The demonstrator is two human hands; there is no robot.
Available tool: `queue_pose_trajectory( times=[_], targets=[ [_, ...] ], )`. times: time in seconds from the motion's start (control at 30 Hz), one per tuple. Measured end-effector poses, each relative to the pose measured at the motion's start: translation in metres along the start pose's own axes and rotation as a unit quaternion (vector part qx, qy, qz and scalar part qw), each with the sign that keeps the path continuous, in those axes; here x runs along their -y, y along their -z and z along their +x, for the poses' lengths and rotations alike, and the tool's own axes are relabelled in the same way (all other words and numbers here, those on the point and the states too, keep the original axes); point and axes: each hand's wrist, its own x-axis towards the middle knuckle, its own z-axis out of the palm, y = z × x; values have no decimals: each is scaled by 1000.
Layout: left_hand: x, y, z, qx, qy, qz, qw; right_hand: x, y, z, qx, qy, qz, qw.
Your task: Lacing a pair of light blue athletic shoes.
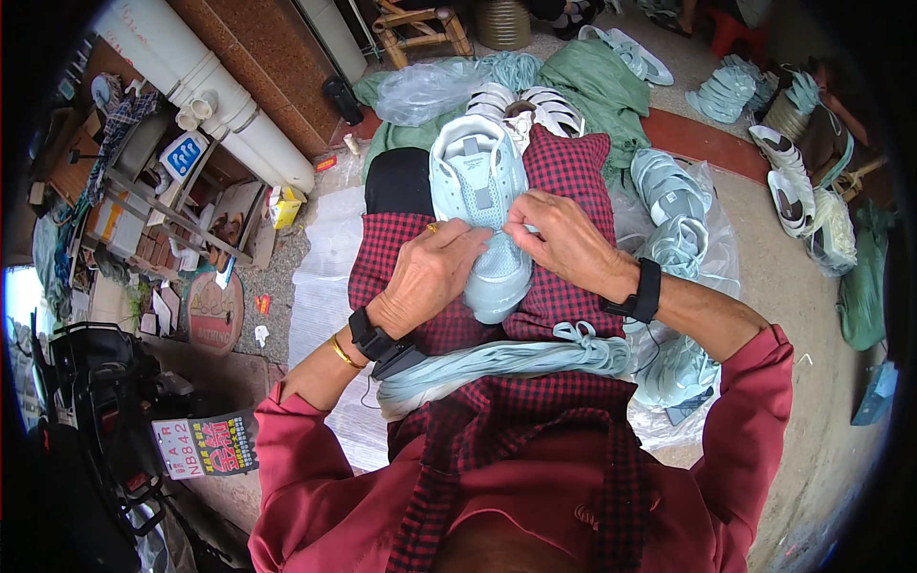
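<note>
A pale blue sneaker lies on my lap, its heel opening away from me and its toe towards me. My left hand grips its left side, fingers bent over the upper near the lacing opening. On the opposite edge of the opening, my right hand is closed in a pinch. What sits between those fingertips is too small to make out. Across my lap, close to my body, lies a thick bundle of pale blue shoelaces. Red-and-black checked cloth covers my legs under the shoe.
Several pale blue sneakers line the ground to my right on clear plastic. White shoes stand just beyond my knees, before a green sack. A cluttered shelf and a white pipe are at left, near a parked motorbike.
</note>
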Motion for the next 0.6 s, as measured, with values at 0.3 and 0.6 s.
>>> queue_pose_trajectory(
  times=[0.3,0.6],
  targets=[
    [-1,2,5,-23,94,-133,986,1,6,11,27,17,1,1000],
    [1,6,8,-6,144,-135,980,14,-1,22,86,48,-155,983]
  ],
)
